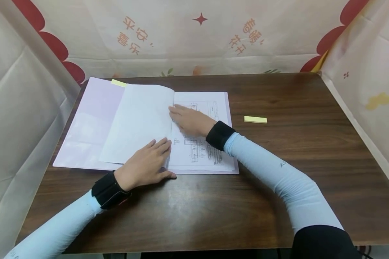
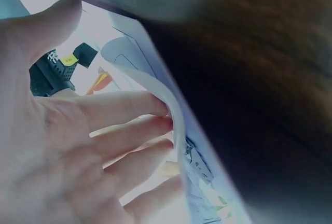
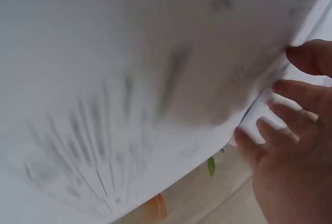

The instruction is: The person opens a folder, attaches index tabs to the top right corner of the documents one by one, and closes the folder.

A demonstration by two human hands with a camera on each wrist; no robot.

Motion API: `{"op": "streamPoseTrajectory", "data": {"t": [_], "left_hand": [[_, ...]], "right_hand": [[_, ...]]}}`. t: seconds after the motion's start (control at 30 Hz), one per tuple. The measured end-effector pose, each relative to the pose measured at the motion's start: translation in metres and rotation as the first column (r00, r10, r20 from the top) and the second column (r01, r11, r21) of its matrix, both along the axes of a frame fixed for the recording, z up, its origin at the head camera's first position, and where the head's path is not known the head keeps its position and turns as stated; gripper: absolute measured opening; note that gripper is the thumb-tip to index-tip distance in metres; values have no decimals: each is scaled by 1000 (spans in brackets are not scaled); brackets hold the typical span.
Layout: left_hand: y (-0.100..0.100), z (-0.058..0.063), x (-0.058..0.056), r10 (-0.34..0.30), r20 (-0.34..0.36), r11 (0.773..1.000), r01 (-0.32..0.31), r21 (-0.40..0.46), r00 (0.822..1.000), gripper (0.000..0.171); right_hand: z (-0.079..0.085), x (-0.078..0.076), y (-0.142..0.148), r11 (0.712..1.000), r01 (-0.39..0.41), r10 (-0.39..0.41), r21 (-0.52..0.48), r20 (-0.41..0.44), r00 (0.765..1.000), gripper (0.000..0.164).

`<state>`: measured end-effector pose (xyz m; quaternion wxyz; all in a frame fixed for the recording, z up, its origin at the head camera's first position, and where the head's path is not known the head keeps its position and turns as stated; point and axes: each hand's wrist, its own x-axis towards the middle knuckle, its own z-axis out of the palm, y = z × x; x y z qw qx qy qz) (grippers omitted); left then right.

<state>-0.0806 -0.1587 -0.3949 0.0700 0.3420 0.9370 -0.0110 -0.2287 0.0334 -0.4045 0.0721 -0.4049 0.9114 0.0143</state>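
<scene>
A lilac-covered folder (image 1: 84, 140) lies open at the table's left side. Its turned-over blank sheet (image 1: 142, 115) bulges slightly near the fold, and the right-hand page (image 1: 225, 158) carries technical line drawings. My left hand (image 1: 146, 165) rests on the blank sheet by the lower fold, thumb spread toward the bottom edge. In the left wrist view, that hand's extended fingers (image 2: 129, 110) touch the curving paper. Across the drawing page reaches my right hand (image 1: 194, 120), fingertips at the fold; in the right wrist view its fingers (image 3: 301, 97) are spread and slightly bent along the fold.
A yellow sticky strip (image 1: 119, 83) sits at the top of the blank sheet beside the cover. Right of the folder, another yellow sticky strip (image 1: 255, 119) lies on the brown wooden table (image 1: 295, 136). Patterned white cloth (image 1: 194, 39) hangs behind and at both sides.
</scene>
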Motion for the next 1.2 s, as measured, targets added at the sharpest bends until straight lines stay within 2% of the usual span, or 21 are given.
{"op": "streamPoseTrajectory", "data": {"t": [0.07, 0.2, 0.43, 0.57, 0.7, 1.03, 1.2], "left_hand": [[0, 0, 0, 0, 5, 1000, 0, -2, 1000, 88], [-1, -1, 1, -4, -1, 1000, 4, -3, 1000, 90], [-3, -2, 4, -18, -37, 1000, 19, 15, 999, 93], [-3, 0, 3, -27, -48, 1000, 27, 10, 999, 93], [-2, -1, 2, -23, -27, 1000, 23, 6, 999, 94], [1, -2, 3, -3, -18, 1000, 3, -20, 1000, 93], [-1, -1, 10, -19, -1, 999, 18, -34, 1000, 92]], "right_hand": [[-1, 0, -1, 1000, -26, 26, -5, 66, 997, 59], [-2, 0, -8, 1000, 6, -8, 16, 136, 991, 63], [-2, -3, -27, 991, 121, -125, 49, 76, 989, 68], [-1, -13, -37, 983, 180, -183, 41, 95, 979, 68], [-3, -24, -41, 973, 228, -230, 31, 94, 969, 66], [4, -36, -42, 963, 269, -269, 23, 144, 952, 67], [1, -40, -39, 966, 254, -259, 53, 169, 951, 70]]}}
